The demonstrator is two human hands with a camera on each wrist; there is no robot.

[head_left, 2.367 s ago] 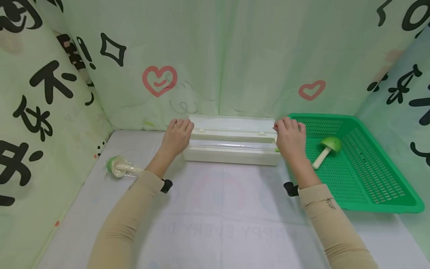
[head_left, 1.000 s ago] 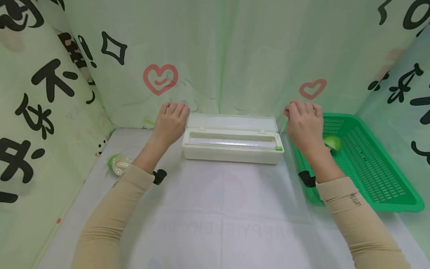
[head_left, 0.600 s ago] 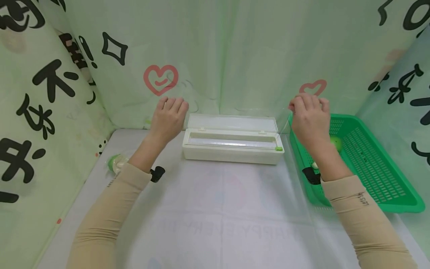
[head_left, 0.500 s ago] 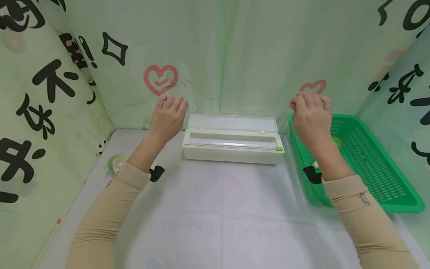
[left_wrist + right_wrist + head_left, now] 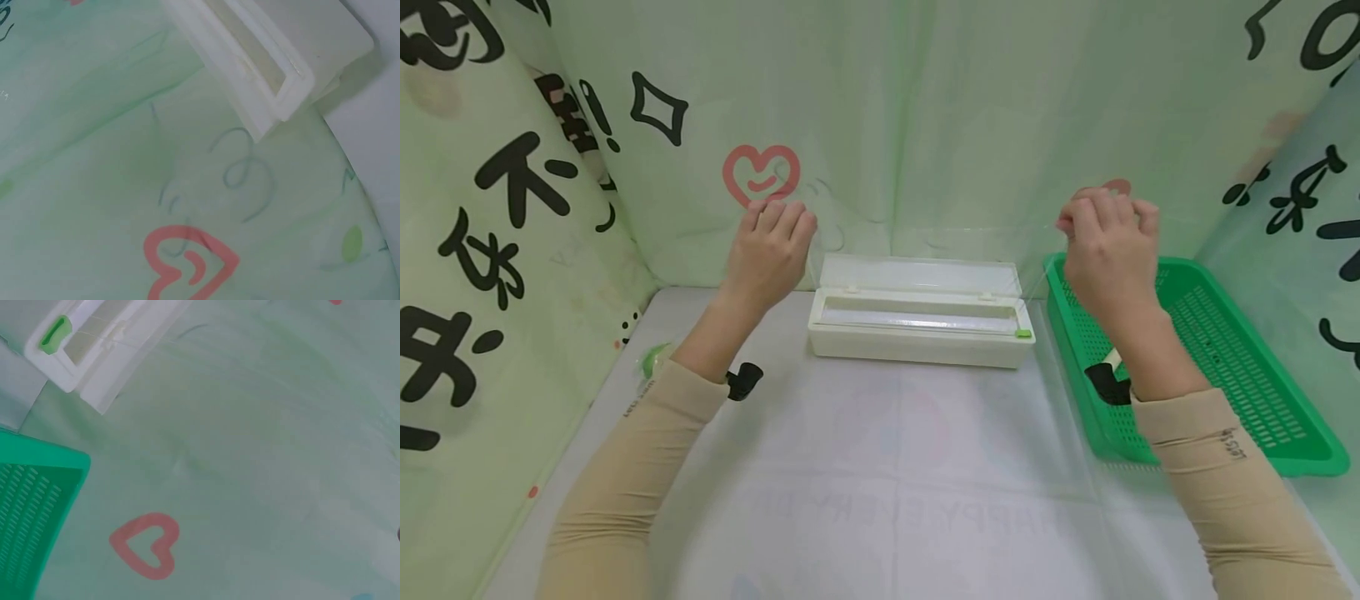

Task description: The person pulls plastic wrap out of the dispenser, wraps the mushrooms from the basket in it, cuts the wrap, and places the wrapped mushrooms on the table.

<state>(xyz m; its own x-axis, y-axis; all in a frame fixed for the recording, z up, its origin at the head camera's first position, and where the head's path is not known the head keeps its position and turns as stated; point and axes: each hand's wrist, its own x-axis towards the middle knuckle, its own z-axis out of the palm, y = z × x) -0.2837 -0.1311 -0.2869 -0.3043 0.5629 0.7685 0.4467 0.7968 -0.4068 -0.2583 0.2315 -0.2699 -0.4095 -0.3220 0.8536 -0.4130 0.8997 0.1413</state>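
A white cling film dispenser (image 5: 917, 346) stands at the back of the table, its lid (image 5: 917, 273) tipped back and a green slider (image 5: 1023, 333) at its right end. Clear cling film (image 5: 940, 237) rises out of it, its faint top edge stretched between both hands. My left hand (image 5: 769, 254) pinches the film's left corner, above and left of the dispenser. At the right corner my right hand (image 5: 1112, 250) pinches it, over the basket's far end. Neither wrist view shows fingers; the dispenser's ends (image 5: 331, 44) appear there, with the slider (image 5: 56, 334) at the right.
A green basket (image 5: 1262, 400) stands at the right; a pale mushroom stem (image 5: 1112, 359) shows in it beside the right wrist. Left, a green-capped mushroom (image 5: 653, 360) is mostly hidden behind the left forearm. Printed curtains (image 5: 985, 125) enclose the table's back and sides.
Both hands have lifted from the dispenser, moving up and outward, and drawn the cling film out with them. The right arm now covers the mushroom cap in the basket.
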